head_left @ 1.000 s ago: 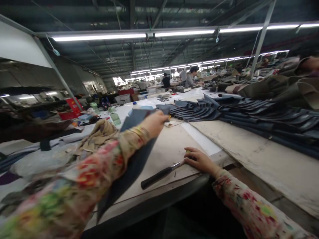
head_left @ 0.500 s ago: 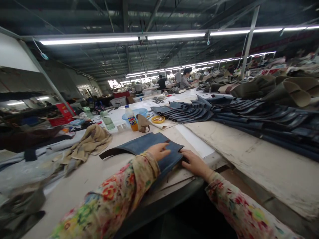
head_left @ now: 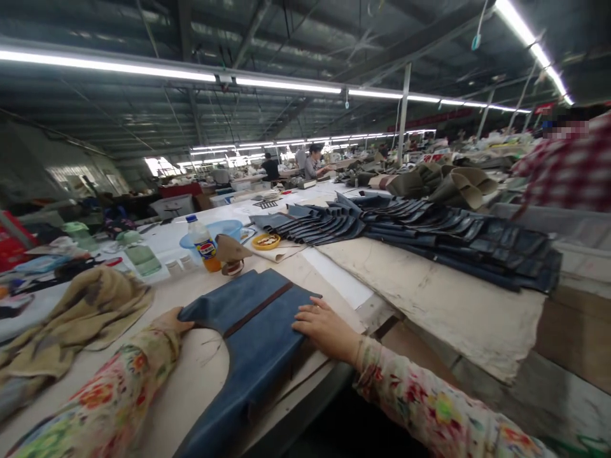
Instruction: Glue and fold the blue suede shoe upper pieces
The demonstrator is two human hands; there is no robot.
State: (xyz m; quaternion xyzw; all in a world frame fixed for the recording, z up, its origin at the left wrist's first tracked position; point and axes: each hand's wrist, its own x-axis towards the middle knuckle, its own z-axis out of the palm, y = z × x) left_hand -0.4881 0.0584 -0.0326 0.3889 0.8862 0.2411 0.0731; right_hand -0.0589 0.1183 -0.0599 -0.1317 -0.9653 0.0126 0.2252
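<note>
A blue leather-like panel (head_left: pixel 265 340) with a dark brown strip (head_left: pixel 258 310) across it lies on the table in front of me. Its near end bends down over the table's front edge. My left hand (head_left: pixel 175 320) grips the panel's far left corner, its fingertips partly hidden. At the right edge, my right hand (head_left: pixel 324 326) holds the panel with its fingers on top; the thumb is out of sight. Both forearms wear flowered sleeves.
A soda bottle (head_left: pixel 204 245), blue basin (head_left: pixel 229 230) and yellow dish (head_left: pixel 266 242) stand beyond the panel. Blue pieces lie overlapped in a stack (head_left: pixel 429 229) at right. A tan cloth (head_left: pixel 90 305) lies left. A person in a checked shirt (head_left: pixel 568 165) is at far right.
My left hand has moved off the panel's middle to its left corner. The panel now lies turned and spread, its brown strip fully visible. The view has swung right.
</note>
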